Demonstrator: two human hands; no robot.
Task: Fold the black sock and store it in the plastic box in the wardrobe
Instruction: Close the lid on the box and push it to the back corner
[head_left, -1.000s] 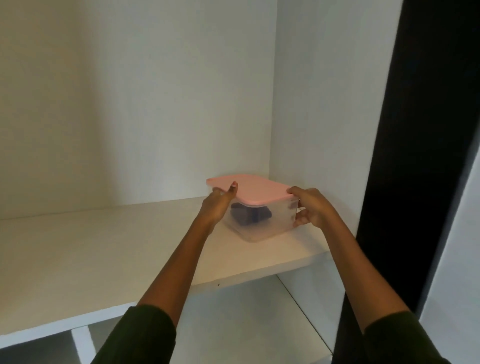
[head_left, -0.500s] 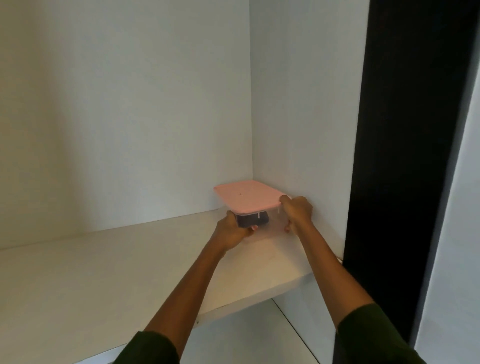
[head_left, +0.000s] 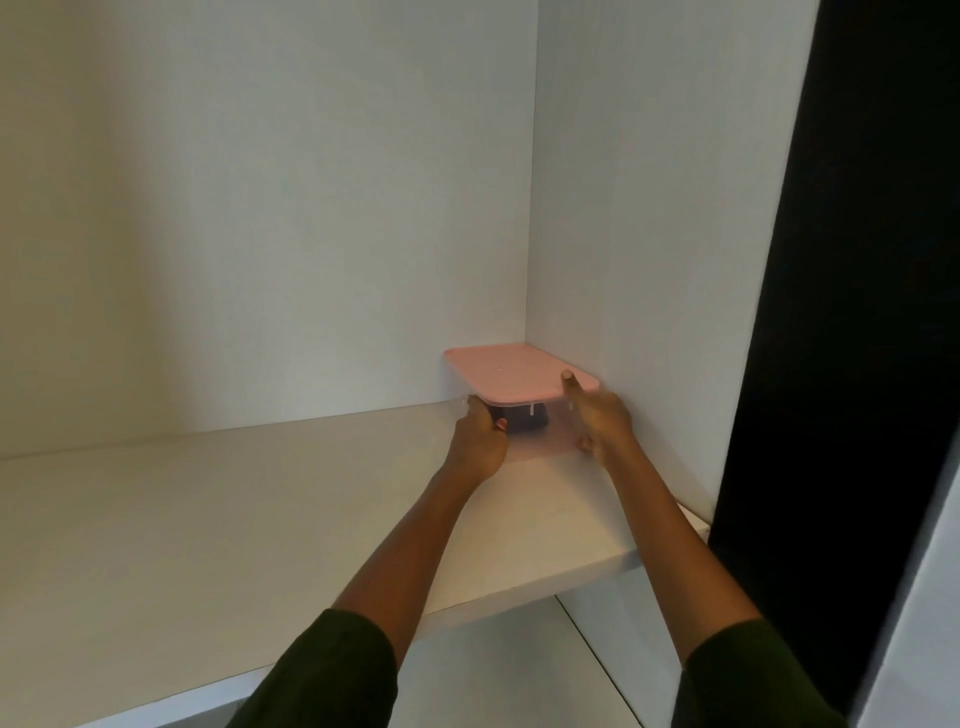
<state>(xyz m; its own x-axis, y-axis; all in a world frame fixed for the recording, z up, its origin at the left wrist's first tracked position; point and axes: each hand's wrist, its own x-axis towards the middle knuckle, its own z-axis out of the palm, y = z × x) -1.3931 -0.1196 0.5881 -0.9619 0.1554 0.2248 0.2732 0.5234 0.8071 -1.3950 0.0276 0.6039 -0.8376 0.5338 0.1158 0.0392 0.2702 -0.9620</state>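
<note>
Both arms reach forward and upward, nearly straight at the elbows, with dark green sleeves pushed up to about mid-forearm. The left hand is seen from the back, wrist straight, its fingers curled forward and out of sight beyond the knuckles; one fingertip shows at the hand's right edge. The right hand stands more upright, palm turned inward toward the left hand, fingers loosely spread. Its thumb points up and away, above the other fingers, whose tips hang lower and are slightly blurred. The two hands sit level with one another, a gap between them.
</note>
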